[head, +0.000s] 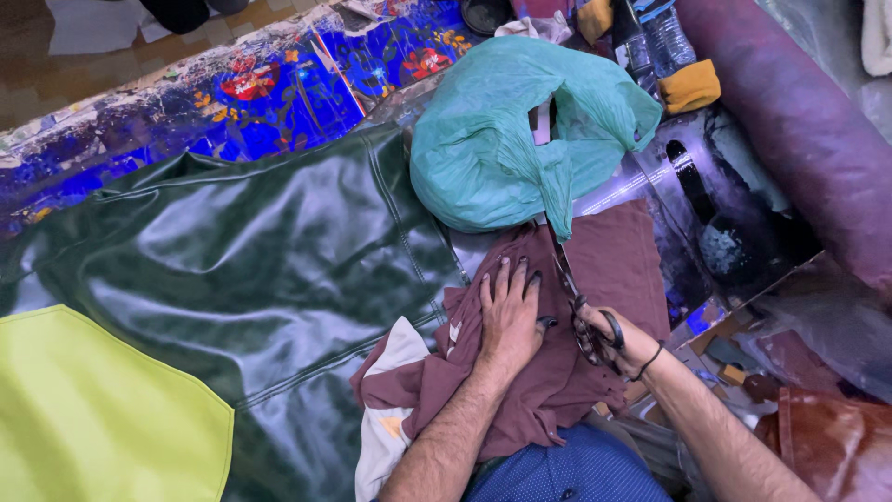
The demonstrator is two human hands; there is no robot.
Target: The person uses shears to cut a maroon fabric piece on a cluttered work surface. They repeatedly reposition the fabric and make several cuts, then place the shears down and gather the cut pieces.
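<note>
The left hand (509, 311) lies flat on the maroon cloth (595, 279), fingers (503, 277) spread apart and pressing the soft, crumpled fabric down. Just right of that hand, the right hand (621, 342) has its fingers through the dark loops of the scissors (571, 288), closed around them; the blades point away from the body along the cloth, which lies smoother there. A pale lining piece (390, 409) with an orange patch pokes out from under the cloth's near left edge. Left of the cloth spreads a glossy dark green leatherette sheet (242, 260), stitched in seams, and beyond that, at the near left corner, a matte lime-yellow panel (93, 409). Just past the cloth sits a bulging teal plastic bag (502, 139), thin and wrinkled, its handles slack; its contents are hidden. Right of the bag runs a thick purple roll (808, 130). Farther off, the surface (260, 102) shows a worn blue covering with red flowers, and two plastic bottles (650, 37) lie beyond the bag.
</note>
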